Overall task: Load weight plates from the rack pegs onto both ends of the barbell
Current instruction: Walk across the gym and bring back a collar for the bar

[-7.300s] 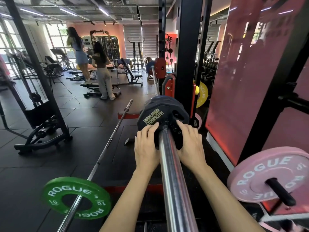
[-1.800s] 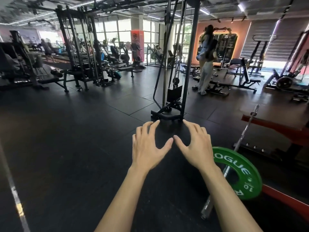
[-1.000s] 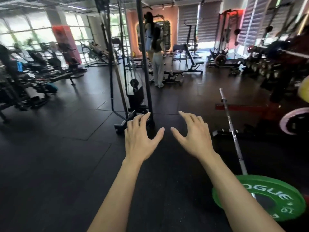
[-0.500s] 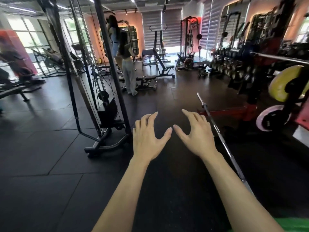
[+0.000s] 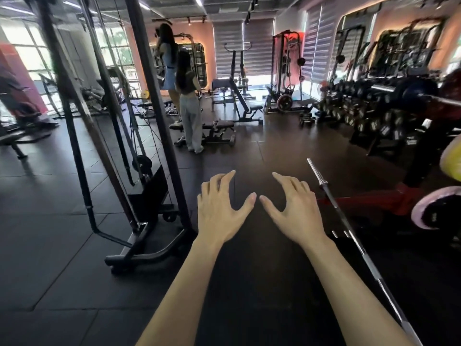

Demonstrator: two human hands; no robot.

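Note:
A steel barbell (image 5: 349, 228) lies on the black floor to my right, its bare far end pointing away from me. My left hand (image 5: 222, 211) and my right hand (image 5: 294, 211) are stretched out in front of me above the floor, fingers spread and slightly bent, holding nothing. The right hand hovers just left of the barbell without touching it. At the right edge a pink plate (image 5: 431, 208) and a yellow plate (image 5: 451, 161) hang on the red rack (image 5: 389, 198). A racked bar with a dark plate (image 5: 419, 92) shows at the upper right.
A black cable machine frame (image 5: 154, 136) stands close on my left, its base by my left hand. Two people (image 5: 187, 101) stand by benches farther back. A dumbbell rack (image 5: 369, 113) lines the right wall. Black rubber floor stretches ahead.
My view has kept turning right and moved forward: the cable machine slid left, the green plate has left the view, and the rack plates sit at the right edge. Both hands stay spread and empty.

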